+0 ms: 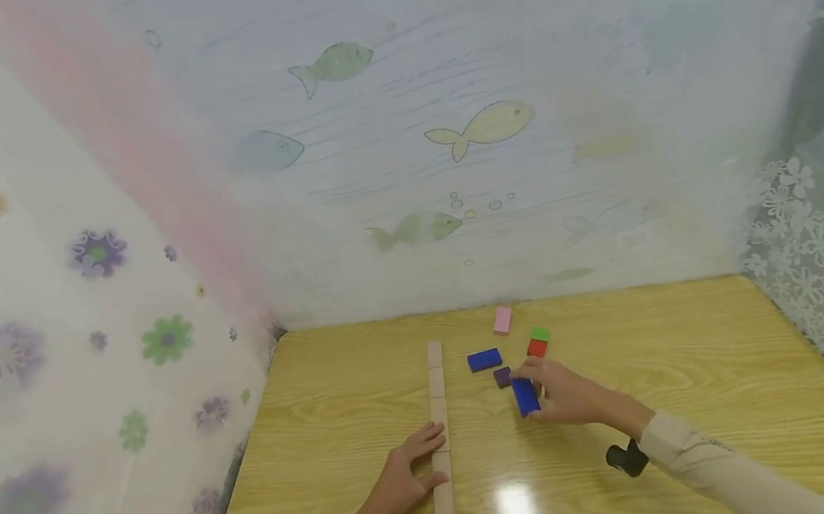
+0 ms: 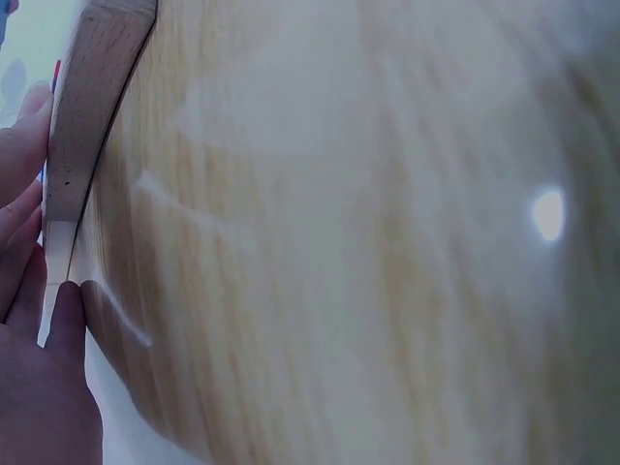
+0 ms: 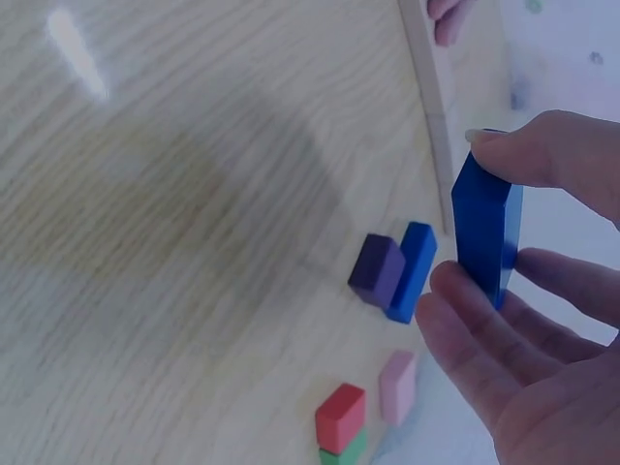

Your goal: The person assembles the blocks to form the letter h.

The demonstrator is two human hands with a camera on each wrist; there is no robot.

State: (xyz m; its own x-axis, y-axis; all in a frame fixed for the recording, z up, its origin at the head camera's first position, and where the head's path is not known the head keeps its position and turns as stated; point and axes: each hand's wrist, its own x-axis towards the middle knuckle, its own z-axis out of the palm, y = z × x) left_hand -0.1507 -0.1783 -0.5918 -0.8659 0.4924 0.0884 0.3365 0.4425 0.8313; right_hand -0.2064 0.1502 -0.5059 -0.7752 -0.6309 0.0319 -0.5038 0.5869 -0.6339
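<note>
My right hand pinches a blue rectangular block between thumb and fingertips. In the right wrist view that blue block appears held by its ends above the table. A straight row of plain wooden blocks lies left of it, running away from me. Along the near part of this row, my left hand rests its fairly straight fingers and thumb against the wood. A small purple block and another blue block lie just beyond the held one.
Farther back are a pink block, a red block and a green block, the last two close together. The wood-grain table ends at a fish-painted backdrop, with decorated sheets at both sides.
</note>
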